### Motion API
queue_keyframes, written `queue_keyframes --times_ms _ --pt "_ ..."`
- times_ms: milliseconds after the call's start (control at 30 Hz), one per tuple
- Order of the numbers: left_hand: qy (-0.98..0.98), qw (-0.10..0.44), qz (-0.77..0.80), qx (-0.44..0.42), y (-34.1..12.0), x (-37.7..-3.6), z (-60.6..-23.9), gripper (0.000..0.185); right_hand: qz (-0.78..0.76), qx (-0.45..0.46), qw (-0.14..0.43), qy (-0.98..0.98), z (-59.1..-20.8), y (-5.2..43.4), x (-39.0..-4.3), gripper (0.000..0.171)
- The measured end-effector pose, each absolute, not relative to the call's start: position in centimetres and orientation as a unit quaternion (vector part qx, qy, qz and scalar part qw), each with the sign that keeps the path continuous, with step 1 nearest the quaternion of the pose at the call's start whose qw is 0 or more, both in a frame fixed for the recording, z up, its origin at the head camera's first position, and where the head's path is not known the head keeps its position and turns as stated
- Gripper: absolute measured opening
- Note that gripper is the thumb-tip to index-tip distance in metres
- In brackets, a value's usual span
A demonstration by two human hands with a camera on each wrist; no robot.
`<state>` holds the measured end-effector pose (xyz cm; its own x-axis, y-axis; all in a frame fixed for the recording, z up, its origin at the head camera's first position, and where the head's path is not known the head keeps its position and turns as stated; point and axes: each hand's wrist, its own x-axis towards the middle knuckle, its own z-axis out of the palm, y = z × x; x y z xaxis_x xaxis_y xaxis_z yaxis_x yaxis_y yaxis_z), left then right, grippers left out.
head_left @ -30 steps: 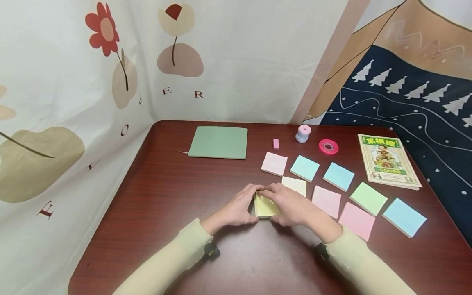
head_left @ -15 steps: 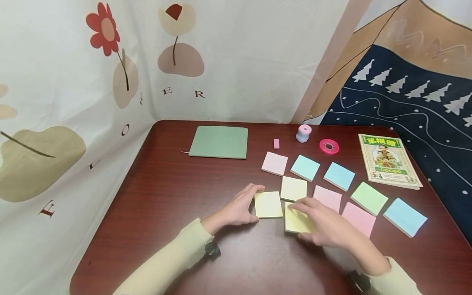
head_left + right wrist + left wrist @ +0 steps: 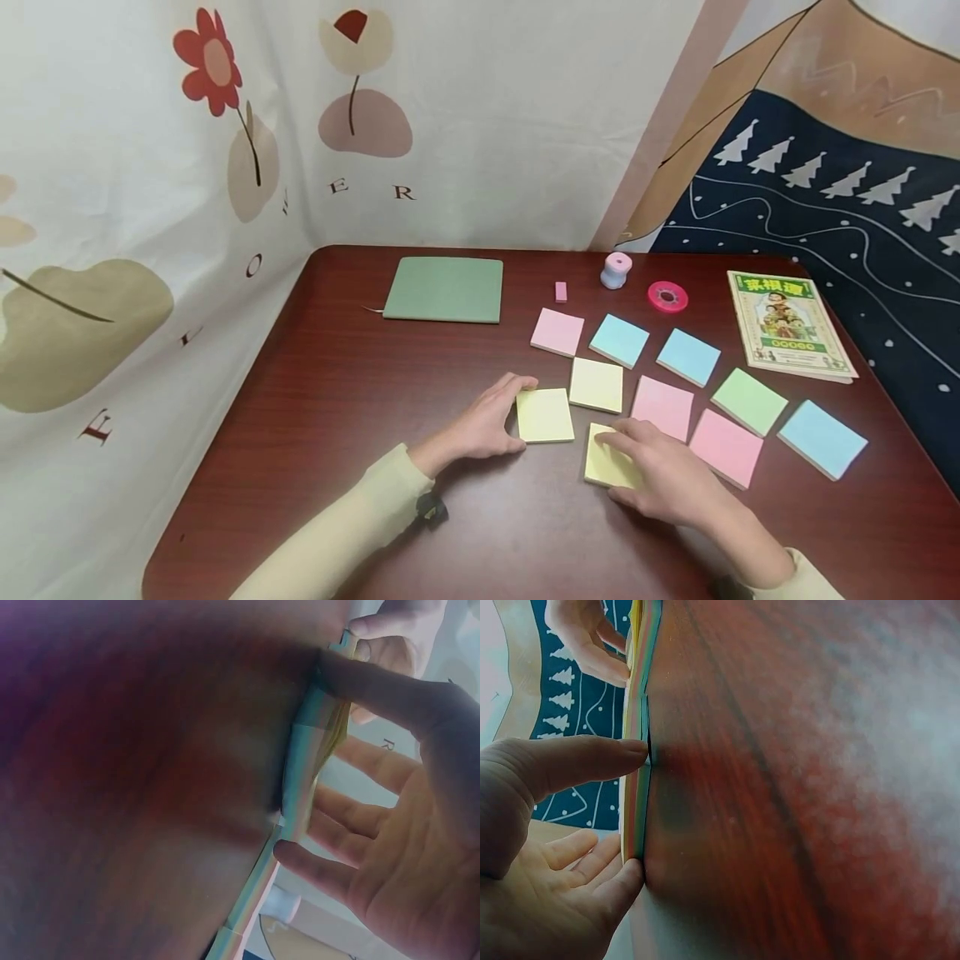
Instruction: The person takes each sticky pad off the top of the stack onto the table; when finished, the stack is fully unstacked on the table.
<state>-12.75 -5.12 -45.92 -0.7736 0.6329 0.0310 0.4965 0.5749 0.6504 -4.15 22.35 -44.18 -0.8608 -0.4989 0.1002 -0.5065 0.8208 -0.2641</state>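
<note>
A pale yellow sticky note pad (image 3: pixel 545 415) lies near the middle of the table, its left side framed by my left hand (image 3: pixel 487 421). The thumb is at its near left corner and the fingers reach its far left corner. To the right, my right hand (image 3: pixel 663 475) grips another yellow sticky note pad (image 3: pixel 609 462), with the thumb on the near side and fingers over the far side. Behind both lies a third, cream-yellow pad (image 3: pixel 597 385). Layered coloured edges of the pads (image 3: pixel 634 817) show between the left thumb and fingers in the left wrist view.
Pink pads (image 3: pixel 663 407), blue pads (image 3: pixel 688 357) and a green pad (image 3: pixel 750 402) spread to the right. Farther back are a green notebook (image 3: pixel 444 288), a pink eraser (image 3: pixel 561 292), a pink-and-blue spool (image 3: pixel 617 271), a red ring-shaped tape roll (image 3: pixel 667 297) and a booklet (image 3: pixel 791 325).
My right hand has moved right and nearer, carrying a yellow pad away from the one at my left hand, which stays in place. The cream-yellow pad behind is now uncovered.
</note>
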Motion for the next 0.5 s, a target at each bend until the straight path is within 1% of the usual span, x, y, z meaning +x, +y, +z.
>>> queue_keyframes --times_ms 233,500 --pt "0.882 0.099 0.329 0.322 -5.20 -12.78 -45.96 0.087 0.135 0.249 0.007 -0.959 -44.35 22.17 -4.09 0.067" --pt "0.884 0.106 0.329 0.315 -5.15 -12.30 -45.89 0.088 0.147 0.255 -0.005 -0.955 -43.91 22.51 -4.20 0.067"
